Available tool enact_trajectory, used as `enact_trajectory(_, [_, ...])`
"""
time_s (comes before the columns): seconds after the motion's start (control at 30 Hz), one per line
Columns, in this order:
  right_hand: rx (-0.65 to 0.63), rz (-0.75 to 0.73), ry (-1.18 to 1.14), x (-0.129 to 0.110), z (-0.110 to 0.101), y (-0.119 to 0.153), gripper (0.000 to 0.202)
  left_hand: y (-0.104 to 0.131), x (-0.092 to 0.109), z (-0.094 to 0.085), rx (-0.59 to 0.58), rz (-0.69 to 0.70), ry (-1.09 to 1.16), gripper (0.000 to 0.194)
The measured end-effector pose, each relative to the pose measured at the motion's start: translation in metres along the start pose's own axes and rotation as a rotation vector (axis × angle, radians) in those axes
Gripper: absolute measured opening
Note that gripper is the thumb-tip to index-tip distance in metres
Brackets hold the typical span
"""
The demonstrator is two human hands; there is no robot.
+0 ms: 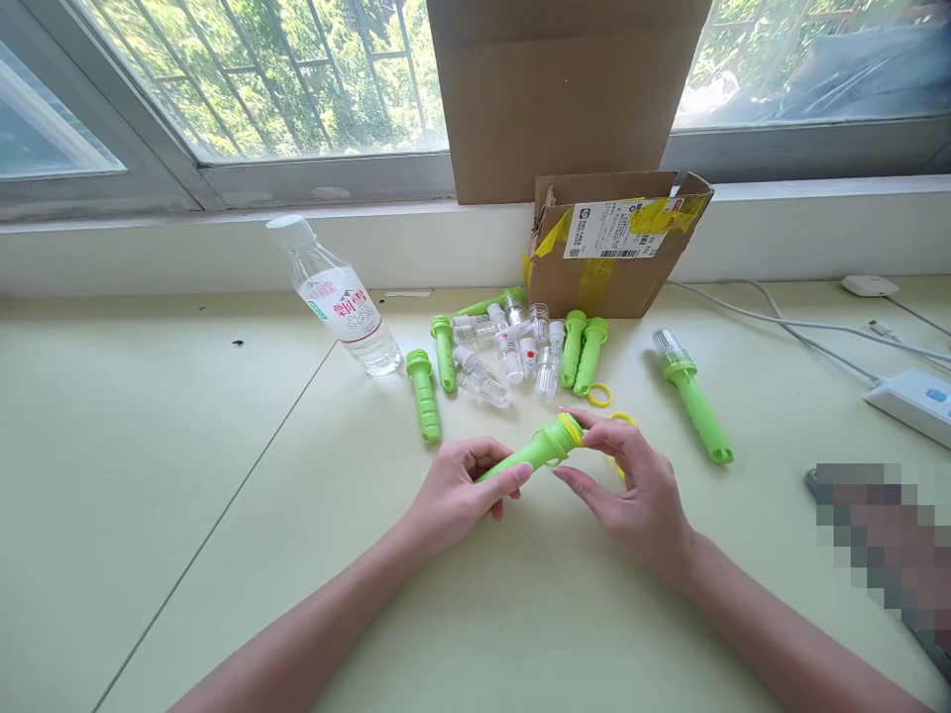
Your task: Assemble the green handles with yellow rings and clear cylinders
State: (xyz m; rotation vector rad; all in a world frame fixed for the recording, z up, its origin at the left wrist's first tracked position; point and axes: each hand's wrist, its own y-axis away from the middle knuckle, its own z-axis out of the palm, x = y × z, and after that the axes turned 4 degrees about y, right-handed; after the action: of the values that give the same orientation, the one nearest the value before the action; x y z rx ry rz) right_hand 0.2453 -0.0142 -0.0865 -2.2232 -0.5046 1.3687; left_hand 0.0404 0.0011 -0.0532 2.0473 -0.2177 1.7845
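My left hand (465, 485) is wrapped round the lower part of a green ribbed handle (531, 453), which tilts up to the right. At its wide end sits a yellow ring (570, 429). The fingers of my right hand (631, 485) touch that ring, the thumb apart below the handle's end. Behind my right fingers another yellow ring (622, 420) is partly hidden, and a third yellow ring (599, 395) lies just beyond. Several green handles and clear plastic tubes (482, 378) lie farther back.
A water bottle (346, 307) stands behind on the left. An open cardboard box (609, 267) is at the back by the window. To the right lie a green handle with a clear top (698, 411), white cables, a power strip (917, 401) and a blurred-out object (884, 555).
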Motion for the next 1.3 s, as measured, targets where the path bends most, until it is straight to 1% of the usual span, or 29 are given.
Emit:
enact_trajectory(0.07, [0.003,-0.003,0.012,0.0001,0.0004,0.0005,0.034,0.0002,0.0014,-0.0007,-0.032,-0.002,-0.011,0.031])
enact_trajectory(0.2, [0.063,-0.041,0.048,0.0022,0.0016,0.0010,0.028,-0.0001,0.0040,-0.0011,-0.070,0.008,-0.076,0.033])
enact_trajectory(0.33, [0.092,-0.065,0.059,0.0017,0.0023,0.0018,0.029,-0.0002,0.0058,0.0007,-0.022,0.069,-0.174,0.032])
enact_trajectory(0.43, [0.105,-0.088,0.054,-0.0009,0.0024,0.0018,0.029,0.0010,0.0069,0.0037,0.010,0.079,-0.143,0.028])
enact_trajectory(0.53, [0.105,-0.106,0.046,-0.0021,0.0027,0.0008,0.031,0.0027,0.0073,0.0064,0.009,0.026,-0.063,0.034])
enact_trajectory(0.6, [0.104,-0.106,0.040,-0.0018,0.0032,0.0002,0.030,0.0033,0.0070,0.0070,0.011,0.019,-0.039,0.031])
enact_trajectory(0.8, [0.102,-0.078,0.041,-0.0014,0.0032,-0.0001,0.029,0.0014,0.0059,0.0042,0.020,0.003,-0.041,0.029])
enact_trajectory(0.93, [0.085,-0.063,0.054,-0.0029,0.0014,0.0000,0.028,0.0012,0.0070,0.0026,-0.002,-0.032,-0.041,0.029])
enact_trajectory(1.1, [0.055,-0.066,0.063,-0.0018,0.0006,-0.0008,0.028,0.0023,0.0080,0.0023,-0.044,0.008,-0.050,0.026])
enact_trajectory(1.2, [0.056,-0.067,0.056,-0.0011,0.0010,-0.0013,0.026,0.0024,0.0081,0.0021,-0.039,0.040,-0.110,0.026])
enact_trajectory(1.3, [0.058,-0.064,0.057,-0.0014,0.0009,-0.0010,0.026,0.0025,0.0080,0.0015,-0.059,0.061,-0.173,0.031])
